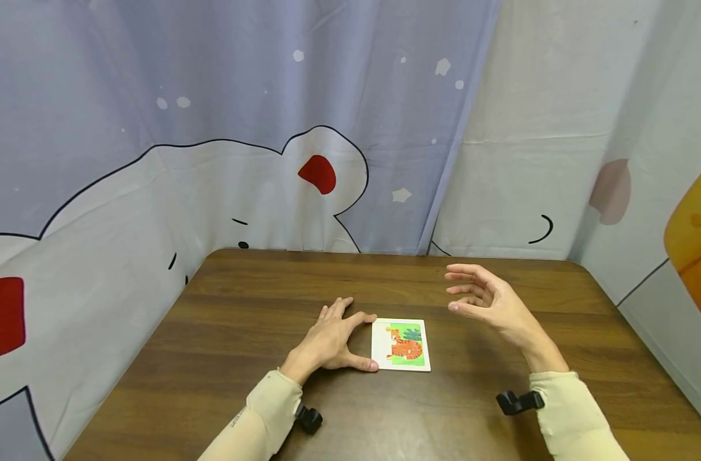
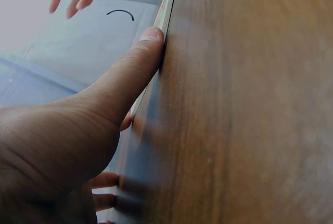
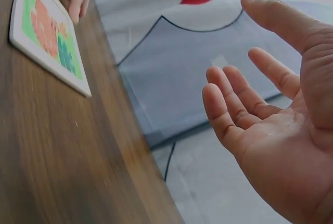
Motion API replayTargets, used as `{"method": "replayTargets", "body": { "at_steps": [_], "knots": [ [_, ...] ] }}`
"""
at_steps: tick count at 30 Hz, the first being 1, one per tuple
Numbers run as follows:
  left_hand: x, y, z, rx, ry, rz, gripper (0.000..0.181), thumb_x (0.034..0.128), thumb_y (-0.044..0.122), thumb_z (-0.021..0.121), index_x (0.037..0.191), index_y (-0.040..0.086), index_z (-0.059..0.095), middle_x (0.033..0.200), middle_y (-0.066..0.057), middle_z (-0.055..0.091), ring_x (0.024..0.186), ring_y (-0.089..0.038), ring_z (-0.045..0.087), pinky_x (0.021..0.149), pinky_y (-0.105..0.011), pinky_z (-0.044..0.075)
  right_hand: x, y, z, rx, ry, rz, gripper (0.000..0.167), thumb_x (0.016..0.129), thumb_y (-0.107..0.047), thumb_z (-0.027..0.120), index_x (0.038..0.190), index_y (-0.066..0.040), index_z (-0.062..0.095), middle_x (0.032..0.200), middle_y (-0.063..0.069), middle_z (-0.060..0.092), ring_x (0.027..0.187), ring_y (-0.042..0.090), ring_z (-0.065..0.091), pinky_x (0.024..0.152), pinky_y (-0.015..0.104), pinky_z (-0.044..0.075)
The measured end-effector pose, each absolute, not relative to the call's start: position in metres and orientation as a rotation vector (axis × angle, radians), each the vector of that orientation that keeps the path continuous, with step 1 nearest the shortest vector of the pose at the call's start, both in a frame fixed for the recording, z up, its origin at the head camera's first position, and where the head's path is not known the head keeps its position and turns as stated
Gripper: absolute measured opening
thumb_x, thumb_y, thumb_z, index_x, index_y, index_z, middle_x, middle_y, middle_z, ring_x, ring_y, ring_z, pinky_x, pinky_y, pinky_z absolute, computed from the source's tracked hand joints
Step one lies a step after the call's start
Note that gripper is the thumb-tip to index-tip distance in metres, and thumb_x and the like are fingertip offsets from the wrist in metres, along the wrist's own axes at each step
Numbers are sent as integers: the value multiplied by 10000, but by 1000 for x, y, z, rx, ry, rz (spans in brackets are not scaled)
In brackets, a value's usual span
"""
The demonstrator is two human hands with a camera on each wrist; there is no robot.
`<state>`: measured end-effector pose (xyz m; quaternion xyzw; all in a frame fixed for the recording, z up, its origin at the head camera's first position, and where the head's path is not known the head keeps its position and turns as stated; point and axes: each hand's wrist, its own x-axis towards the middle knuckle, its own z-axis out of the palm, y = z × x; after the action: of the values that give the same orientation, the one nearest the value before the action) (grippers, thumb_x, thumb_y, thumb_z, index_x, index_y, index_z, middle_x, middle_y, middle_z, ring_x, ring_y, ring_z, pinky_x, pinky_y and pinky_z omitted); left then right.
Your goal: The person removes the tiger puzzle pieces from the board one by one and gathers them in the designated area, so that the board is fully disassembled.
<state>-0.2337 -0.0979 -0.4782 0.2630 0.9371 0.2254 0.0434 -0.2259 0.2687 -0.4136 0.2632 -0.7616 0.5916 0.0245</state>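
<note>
A thin white square puzzle board point(image 1: 380, 346) lies flat on the table. Its orange tiger picture on green fills the middle and right, while a strip along the left side is plain white. My left hand point(image 1: 328, 339) is spread at the board's left side, its thumb and index fingertips touching the two left corners. In the left wrist view, the thumb point(image 2: 125, 78) lies straight against the board's edge. Raised above the table to the right of the board, my right hand point(image 1: 497, 304) has loosely bent, parted fingers. Nothing is in its palm in the right wrist view.
The brown wooden table point(image 1: 258, 282) extends around the board on all sides. Behind it and along both sides hang printed curtains point(image 1: 385, 96) close to the table's edges. A black wrist mount point(image 1: 310, 419) sits on the left forearm, another point(image 1: 520, 402) on the right.
</note>
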Motion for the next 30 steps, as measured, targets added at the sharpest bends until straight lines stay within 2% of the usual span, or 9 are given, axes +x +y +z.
{"method": "replayTargets", "body": {
  "at_steps": [9, 15, 23, 30],
  "knots": [
    [-234, -99, -478, 801, 2872, 689, 974, 748, 676, 980, 1578, 315, 619, 1788, -250, 286, 1683, -510, 197, 1374, -664, 155, -233, 239, -421, 785, -2380, 1868, 671, 960, 24, 843, 1564, -56, 563, 1496, 154, 627, 1269, 258, 694, 1004, 301, 625],
    [-234, -98, -478, 791, 2871, 689, 970, 752, 683, 975, 1578, 322, 617, 1790, -247, 286, 1682, -510, 198, 1374, -662, 157, -235, 225, -430, 773, -2410, 1862, 672, 959, -8, 856, 1563, -73, 570, 1502, 174, 628, 1318, 444, 645, 1016, 302, 613],
    [-235, -97, -478, 786, 2858, 691, 964, 762, 681, 969, 1582, 323, 611, 1787, -250, 288, 1680, -517, 197, 1374, -662, 157, -238, 212, -447, 764, -2448, 1867, 660, 959, -50, 873, 1550, -79, 581, 1510, 186, 640, 1422, 506, 574, 1154, 348, 543],
    [-234, -97, -477, 793, 2855, 695, 970, 760, 681, 970, 1581, 308, 615, 1791, -252, 281, 1683, -517, 186, 1374, -665, 151, -242, 203, -463, 800, -2467, 1896, 664, 948, -37, 881, 1539, -35, 580, 1530, 331, 581, 1387, 565, 566, 1168, 419, 543]
  ]
}}
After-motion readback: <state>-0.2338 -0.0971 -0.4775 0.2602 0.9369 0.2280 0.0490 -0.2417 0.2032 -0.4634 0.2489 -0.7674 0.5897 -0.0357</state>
